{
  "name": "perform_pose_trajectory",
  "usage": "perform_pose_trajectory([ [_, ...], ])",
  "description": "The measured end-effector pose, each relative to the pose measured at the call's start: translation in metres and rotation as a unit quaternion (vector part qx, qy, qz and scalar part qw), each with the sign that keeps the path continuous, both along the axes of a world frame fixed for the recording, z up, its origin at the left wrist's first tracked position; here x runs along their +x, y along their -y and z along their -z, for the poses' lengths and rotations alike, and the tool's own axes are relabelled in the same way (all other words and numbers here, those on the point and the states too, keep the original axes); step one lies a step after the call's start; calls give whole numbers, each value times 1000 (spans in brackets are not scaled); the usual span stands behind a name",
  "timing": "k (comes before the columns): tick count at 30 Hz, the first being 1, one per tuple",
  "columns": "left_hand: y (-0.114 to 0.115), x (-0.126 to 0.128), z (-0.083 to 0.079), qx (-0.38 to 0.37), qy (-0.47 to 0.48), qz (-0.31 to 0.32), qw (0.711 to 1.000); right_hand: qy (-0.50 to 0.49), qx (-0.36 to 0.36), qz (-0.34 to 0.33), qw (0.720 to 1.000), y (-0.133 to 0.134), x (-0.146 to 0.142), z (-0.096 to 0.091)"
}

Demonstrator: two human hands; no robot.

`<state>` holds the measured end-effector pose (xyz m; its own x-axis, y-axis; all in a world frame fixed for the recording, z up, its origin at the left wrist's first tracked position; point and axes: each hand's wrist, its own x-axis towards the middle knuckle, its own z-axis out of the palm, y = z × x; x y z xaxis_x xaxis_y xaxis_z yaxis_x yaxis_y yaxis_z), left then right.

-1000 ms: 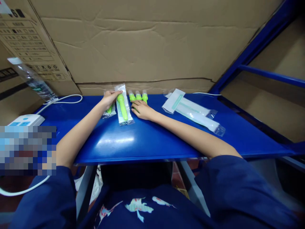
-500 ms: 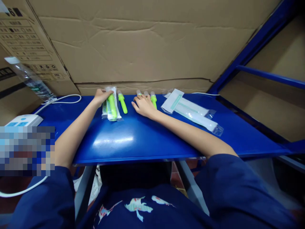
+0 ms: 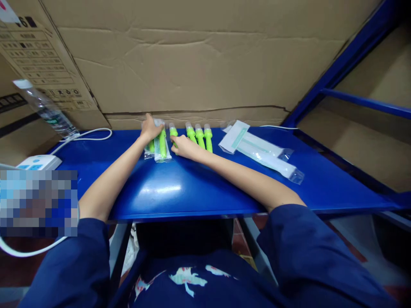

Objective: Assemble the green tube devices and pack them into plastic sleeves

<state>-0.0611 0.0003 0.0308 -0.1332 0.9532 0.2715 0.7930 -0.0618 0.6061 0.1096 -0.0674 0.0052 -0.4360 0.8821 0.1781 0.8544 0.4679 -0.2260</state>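
Note:
My left hand (image 3: 149, 129) lies over clear plastic sleeves at the back of the blue table, thumb and fingers apart. Its thumb touches a bright green plastic stick (image 3: 162, 145) lying on or in one sleeve (image 3: 157, 150); which, I cannot tell. Another green stick (image 3: 150, 146) shows partly beneath the hand. To the right, my right hand (image 3: 186, 147) has its fingers closed around the lower part of a green stick with a clear cap (image 3: 173, 129). Three similar sticks (image 3: 199, 136) stand in a row beyond that hand, untouched.
White and pale green packets (image 3: 257, 147) in clear wrap lie on the right of the table (image 3: 199, 192). On the left are a water bottle (image 3: 48, 109), a white cable (image 3: 93, 133) and a power strip (image 3: 40, 162). Cardboard (image 3: 199, 72) walls the back.
My left hand has shifted right, and two sleeves with green sticks now show apart beneath it. My right hand has moved left from the row of three sticks to the single stick.

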Motion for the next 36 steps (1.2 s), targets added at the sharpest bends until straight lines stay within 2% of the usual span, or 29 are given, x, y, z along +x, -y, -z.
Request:
perform_pose_trajectory([
  [8, 0, 20, 5, -49, -107, 13, 993, 41, 52, 52, 996, 15, 30, -6],
  [11, 0, 22, 9, -56, -120, 20, 991, 19, 87, 40, 995, 11, 38, -7],
  [14, 0, 23, 12, -52, -108, 15, 993, 15, 103, 24, 994, -3, 34, -11],
  [16, -1, 22, 13, -49, -97, 17, 994, 38, 91, 30, 995, -16, 24, -14],
  [20, -2, 18, 14, -51, -81, 28, 995, 96, 18, 51, 994, -38, 4, -16],
  [26, -5, 15, 15, -56, -52, 39, 996, 83, -43, -12, 996, -54, 1, -7],
  [31, -10, 11, 17, -63, -38, 53, 996, 118, -56, -3, 991, -55, 15, -10],
  [36, -13, 9, 19, -58, -16, 76, 995, 145, -22, 5, 989, -55, 17, -14],
])
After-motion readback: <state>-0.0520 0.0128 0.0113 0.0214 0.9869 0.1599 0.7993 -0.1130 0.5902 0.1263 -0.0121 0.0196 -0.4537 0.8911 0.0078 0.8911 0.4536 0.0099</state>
